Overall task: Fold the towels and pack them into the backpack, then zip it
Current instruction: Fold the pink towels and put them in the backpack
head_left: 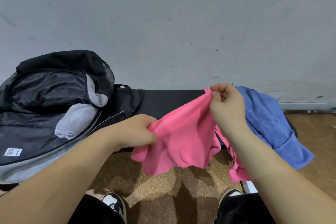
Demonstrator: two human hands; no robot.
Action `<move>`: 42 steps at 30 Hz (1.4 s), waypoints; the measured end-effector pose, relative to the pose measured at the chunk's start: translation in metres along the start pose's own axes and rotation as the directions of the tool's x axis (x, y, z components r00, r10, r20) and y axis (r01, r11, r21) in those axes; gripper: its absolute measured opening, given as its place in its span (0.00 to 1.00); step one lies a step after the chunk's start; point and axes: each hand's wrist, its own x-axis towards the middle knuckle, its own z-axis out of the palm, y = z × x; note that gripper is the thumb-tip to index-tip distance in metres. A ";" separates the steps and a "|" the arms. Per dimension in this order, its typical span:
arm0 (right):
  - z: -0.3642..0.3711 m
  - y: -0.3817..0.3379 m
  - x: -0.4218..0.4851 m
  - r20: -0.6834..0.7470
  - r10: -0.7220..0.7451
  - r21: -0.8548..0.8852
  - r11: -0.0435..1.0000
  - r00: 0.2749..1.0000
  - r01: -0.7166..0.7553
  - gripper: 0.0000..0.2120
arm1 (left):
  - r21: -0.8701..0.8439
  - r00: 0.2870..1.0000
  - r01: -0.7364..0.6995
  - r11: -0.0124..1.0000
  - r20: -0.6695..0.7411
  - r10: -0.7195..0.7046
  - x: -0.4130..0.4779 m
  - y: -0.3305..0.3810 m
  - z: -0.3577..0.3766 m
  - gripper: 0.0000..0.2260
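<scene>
Fingers of both the left hand [137, 131] and the right hand [225, 103] pinch the pink towel [183, 136] along its edge, so folding seems just begun. Next it likely needs spreading flat, corners matched.

Pink towel [181, 138], blue towel [267, 120], grey towel [76, 122] inside a black-and-grey backpack [45, 100], speckled brown floor [154, 183].
</scene>
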 end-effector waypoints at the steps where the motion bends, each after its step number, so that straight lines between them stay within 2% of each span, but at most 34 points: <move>1: -0.001 0.002 0.001 0.004 0.021 -0.022 1.000 1.000 -0.021 0.10 | -0.017 0.999 -0.022 1.000 -0.030 0.021 -0.001 -0.002 -0.001 0.06; 4: -0.001 0.004 0.000 0.076 0.057 -0.063 0.997 0.996 -0.052 0.12 | -0.120 0.981 -0.149 0.981 -0.139 0.132 -0.006 -0.003 -0.006 0.07; 8: 0.008 -0.007 -0.013 0.295 -0.066 -0.050 0.995 0.953 0.084 0.06 | -0.181 0.922 -0.323 0.929 -0.283 0.265 -0.012 0.003 -0.006 0.18; 9: 0.010 -0.011 -0.019 0.370 -0.102 -0.028 0.992 0.923 0.120 0.05 | -0.190 0.911 -0.350 0.917 -0.295 0.287 -0.012 0.005 -0.005 0.20; 12: 0.016 -0.018 -0.034 0.589 -0.162 0.020 0.982 0.792 0.186 0.14 | -0.187 0.880 -0.419 0.888 -0.326 0.346 -0.014 0.009 -0.001 0.20; 15: 0.021 -0.019 -0.040 0.703 -0.116 0.021 0.990 0.701 0.143 0.17 | -0.173 0.854 -0.454 0.874 -0.363 0.372 -0.016 0.012 0.000 0.18; 18: 0.021 -0.016 -0.035 0.696 -0.140 -0.053 0.968 0.705 0.244 0.05 | -0.120 0.868 -0.425 0.897 -0.335 0.366 -0.016 0.008 -0.005 0.19; 22: 0.018 -0.010 -0.029 0.603 -0.096 -0.056 0.985 0.792 0.162 0.07 | 0.036 0.903 -0.379 0.925 -0.202 0.378 -0.015 -0.001 -0.011 0.21; 25: 0.015 -0.007 -0.024 0.607 -0.077 -0.029 0.992 0.791 0.120 0.06 | -0.086 0.884 -0.409 0.909 -0.284 0.371 -0.011 -0.001 -0.008 0.13; 29: 0.013 -0.006 -0.021 0.613 -0.135 0.022 0.988 0.779 0.154 0.02 | -0.244 0.881 -0.414 0.877 -0.351 0.318 -0.010 0.003 -0.011 0.03; 33: 0.011 -0.008 -0.021 0.598 -0.269 0.052 0.953 0.755 0.298 0.17 | -0.328 0.888 -0.409 0.852 -0.358 0.289 -0.011 0.005 -0.010 0.03; 35: 0.014 -0.012 -0.028 0.582 -0.327 0.068 0.932 0.745 0.356 0.19 | -0.348 0.885 -0.418 0.839 -0.363 0.291 -0.011 0.007 -0.006 0.03; 39: 0.023 -0.017 -0.038 0.571 -0.434 0.078 0.874 0.697 0.480 0.11 | -0.399 0.900 -0.393 0.828 -0.352 0.258 -0.012 0.008 -0.005 0.03; 42: 0.020 -0.017 -0.035 0.558 -0.425 0.089 0.885 0.713 0.458 0.04 | -0.502 0.941 -0.322 0.803 -0.266 0.211 -0.013 0.005 -0.014 0.07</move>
